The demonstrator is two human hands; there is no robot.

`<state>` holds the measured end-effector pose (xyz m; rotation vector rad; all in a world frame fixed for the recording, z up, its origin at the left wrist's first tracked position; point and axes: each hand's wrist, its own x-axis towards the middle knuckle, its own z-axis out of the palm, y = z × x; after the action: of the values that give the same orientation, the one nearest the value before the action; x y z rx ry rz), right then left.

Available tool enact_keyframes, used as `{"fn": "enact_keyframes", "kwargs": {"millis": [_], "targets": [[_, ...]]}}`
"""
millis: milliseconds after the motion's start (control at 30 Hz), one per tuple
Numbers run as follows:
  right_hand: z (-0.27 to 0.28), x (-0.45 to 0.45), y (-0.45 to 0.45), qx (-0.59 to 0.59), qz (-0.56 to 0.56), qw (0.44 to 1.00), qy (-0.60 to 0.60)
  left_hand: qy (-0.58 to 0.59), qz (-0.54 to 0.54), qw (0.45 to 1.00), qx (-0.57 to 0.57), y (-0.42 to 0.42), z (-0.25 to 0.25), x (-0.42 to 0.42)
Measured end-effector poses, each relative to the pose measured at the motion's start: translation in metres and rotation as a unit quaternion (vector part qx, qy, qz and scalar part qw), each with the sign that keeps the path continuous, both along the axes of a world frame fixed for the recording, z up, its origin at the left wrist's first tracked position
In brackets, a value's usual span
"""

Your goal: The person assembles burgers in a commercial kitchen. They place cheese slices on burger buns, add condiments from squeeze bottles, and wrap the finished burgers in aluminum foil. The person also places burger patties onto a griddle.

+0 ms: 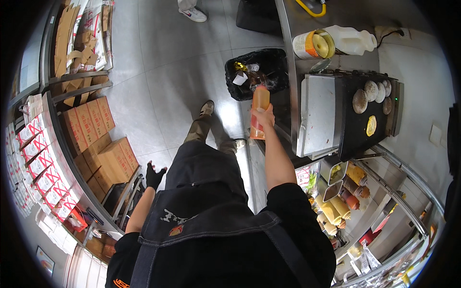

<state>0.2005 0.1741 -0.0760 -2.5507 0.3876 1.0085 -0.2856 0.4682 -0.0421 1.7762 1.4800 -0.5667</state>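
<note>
My right hand (pixel 265 117) is closed around a translucent squeeze bottle (pixel 261 98). The bottle looks yellow at its far part and orange-red at its near part; whether it is one bottle or two together I cannot tell. Its far end overlaps the near edge of a black-lined waste bin (pixel 233 91) in view, which has wrappers and a white paper piece inside. On the left, my left hand (pixel 155 176) wears a black glove with bare fingertips. It hangs beside my apron (pixel 212 212) with its fingers spread, holding nothing, close to the shelf.
A black griddle (pixel 354 131) on the right bears several buns (pixel 371 91) and an egg-like yellow piece (pixel 371 125). Beside it stand an opened can (pixel 304 45) and a white jug (pixel 353 39). Cardboard boxes (pixel 117 160) fill the left shelves. Another person's shoe (pixel 193 14) is ahead.
</note>
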Motion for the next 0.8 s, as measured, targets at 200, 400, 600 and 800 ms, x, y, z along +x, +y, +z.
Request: {"fn": "enact_keyframes", "kwargs": {"millis": [200, 400, 600, 800], "targets": [[-0.024, 0.028, 0.004, -0.074, 0.002, 0.996, 0.054, -0.052, 0.326, 0.922, -0.202, -0.011, -0.076, -0.081], [-0.033, 0.043, 0.005, -0.110, -0.004, 0.991, 0.080, -0.051, 0.260, 0.943, -0.201, -0.019, -0.075, -0.067], [-0.034, 0.043, -0.001, -0.119, -0.004, 0.989, 0.087, -0.050, 0.227, 0.952, -0.198, -0.012, -0.067, -0.058], [-0.031, 0.042, 0.000, -0.127, -0.002, 0.990, 0.069, -0.049, 0.212, 0.955, -0.201, -0.008, -0.066, -0.054]]}}
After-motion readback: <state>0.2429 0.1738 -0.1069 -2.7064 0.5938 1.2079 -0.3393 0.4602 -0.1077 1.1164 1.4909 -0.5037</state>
